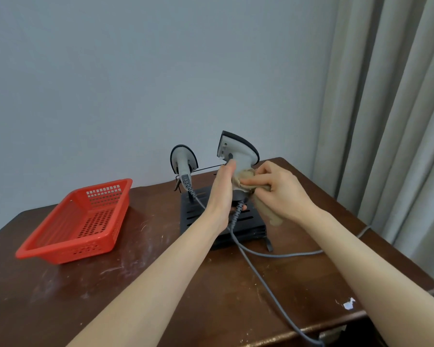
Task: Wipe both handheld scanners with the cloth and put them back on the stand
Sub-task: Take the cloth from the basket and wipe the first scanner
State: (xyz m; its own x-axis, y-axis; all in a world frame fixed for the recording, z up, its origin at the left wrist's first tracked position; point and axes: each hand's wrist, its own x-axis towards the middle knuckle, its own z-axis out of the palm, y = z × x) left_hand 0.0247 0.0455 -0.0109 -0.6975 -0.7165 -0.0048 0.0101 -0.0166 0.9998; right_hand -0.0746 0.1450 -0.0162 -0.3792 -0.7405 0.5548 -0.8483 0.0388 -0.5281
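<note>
Above slotted stand (pixel 203 217), smooth grey scanner (pixel 236 149) within curled left fingers (pixel 229 167), crumpled beige cloth (pixel 245 174) between pinched right fingers (pixel 252 182).

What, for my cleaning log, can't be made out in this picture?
Head view:
- Held scanner handle: hidden by left hand and cloth.
- Its scan window and the hung scanner window: face away from camera.
- Grey cable far end: cut off at bottom edge.
- Stand rail's right end: behind left hand.

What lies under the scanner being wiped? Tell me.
Under the scanner sits the stand, with a grey cable crossing it. The left hand and cloth hide the scanner's handle and part of the stand.
</note>
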